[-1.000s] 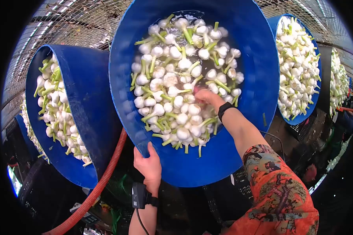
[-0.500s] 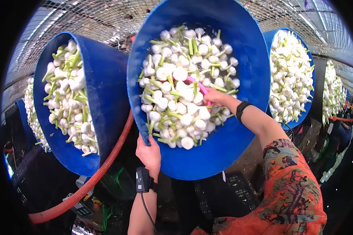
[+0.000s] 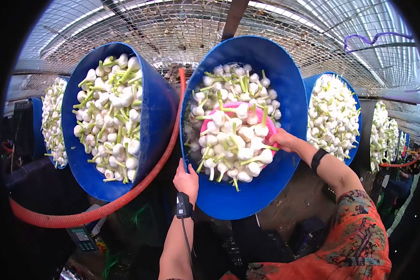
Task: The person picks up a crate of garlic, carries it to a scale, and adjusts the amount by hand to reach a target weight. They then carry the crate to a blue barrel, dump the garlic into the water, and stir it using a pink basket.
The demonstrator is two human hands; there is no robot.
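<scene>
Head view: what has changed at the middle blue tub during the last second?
The right hand, sunk among the garlic a second ago, has taken hold of a pink bowl and lifted it, heaped with garlic, up out of the middle blue tub. The left hand stays gripping that tub's near rim. The neighbouring tubs of garlic stay as they were.

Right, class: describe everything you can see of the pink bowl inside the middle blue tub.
The pink bowl looks like plastic, round, only its rim showing as an arc. It is heaped with white garlic bulbs with green stems, tilted towards the camera inside the blue tub. The right hand grips its right edge.
</scene>
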